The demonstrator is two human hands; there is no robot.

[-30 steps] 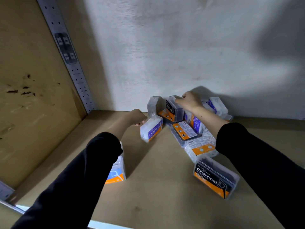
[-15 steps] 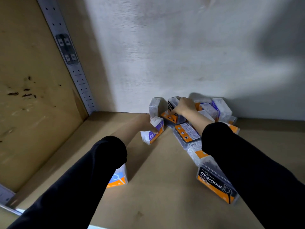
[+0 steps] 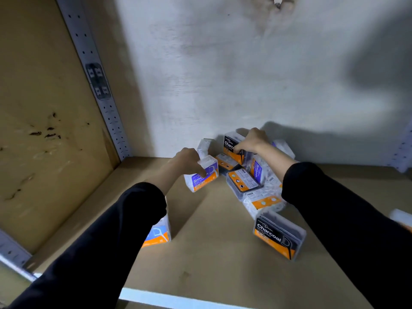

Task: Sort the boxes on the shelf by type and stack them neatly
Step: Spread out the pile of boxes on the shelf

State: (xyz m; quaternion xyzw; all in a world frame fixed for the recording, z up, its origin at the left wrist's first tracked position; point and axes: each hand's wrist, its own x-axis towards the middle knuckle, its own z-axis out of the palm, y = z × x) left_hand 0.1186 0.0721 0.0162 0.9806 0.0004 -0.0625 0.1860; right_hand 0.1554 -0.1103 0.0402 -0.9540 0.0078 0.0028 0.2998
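A loose heap of small clear plastic boxes lies at the back of the wooden shelf (image 3: pixel 211 253). My left hand (image 3: pixel 189 161) grips a purple-and-orange Smooth box (image 3: pixel 201 177) at the heap's left edge. My right hand (image 3: pixel 252 141) is closed on a black-and-orange Charcoal box (image 3: pixel 233 148), held upright above the heap near the back wall. Under it lie a dark box with an orange label (image 3: pixel 242 182), another Smooth box (image 3: pixel 258 169) and a clear box with an orange label (image 3: pixel 264 201). A second Charcoal box (image 3: pixel 278 237) stands nearer to me.
A blue-and-orange box (image 3: pixel 159 234) stands partly hidden behind my left sleeve. The grey back wall (image 3: pixel 245 74) and the wooden left side panel (image 3: pixel 44 130) with its perforated metal upright (image 3: pixel 98 85) close in the shelf. A blurred box (image 3: pixel 401 217) shows at the right edge.
My right hand has lifted the Charcoal box up off the heap. My left hand has closed round the Smooth box and turned its label towards me.
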